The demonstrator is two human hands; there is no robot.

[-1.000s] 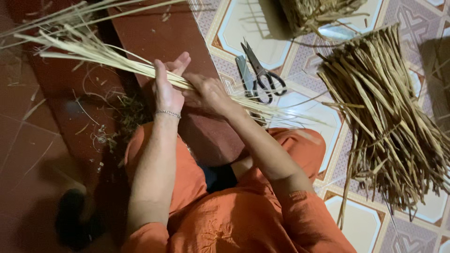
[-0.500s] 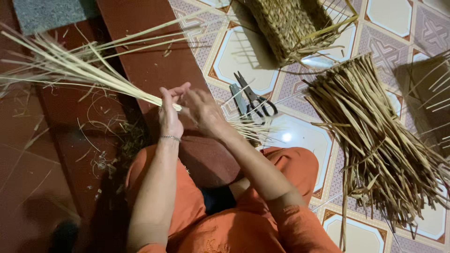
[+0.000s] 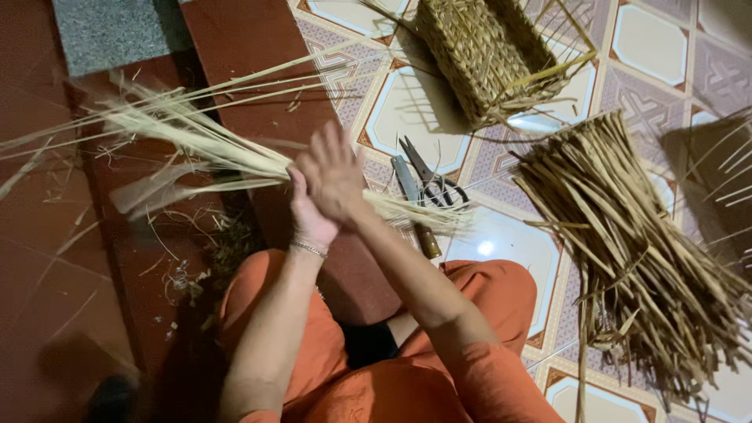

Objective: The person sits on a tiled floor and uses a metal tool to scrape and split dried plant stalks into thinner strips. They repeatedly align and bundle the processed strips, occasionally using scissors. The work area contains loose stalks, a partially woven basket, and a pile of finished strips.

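You are pressing your right hand (image 3: 333, 174) flat over your left hand (image 3: 309, 215), fingers spread, with the bundle of pale straw (image 3: 196, 145) pinched between the palms; half a second ago the fingers were curled around it, so you are now rolling rather than gripping. The bundle is hanging above the dark red floor (image 3: 47, 258), its fanned end reaching toward the floor's left edge. Scissors (image 3: 429, 184) are lying just beside your hands, with the woven basket (image 3: 489, 55) and heap of cut strips (image 3: 627, 243) farther right.
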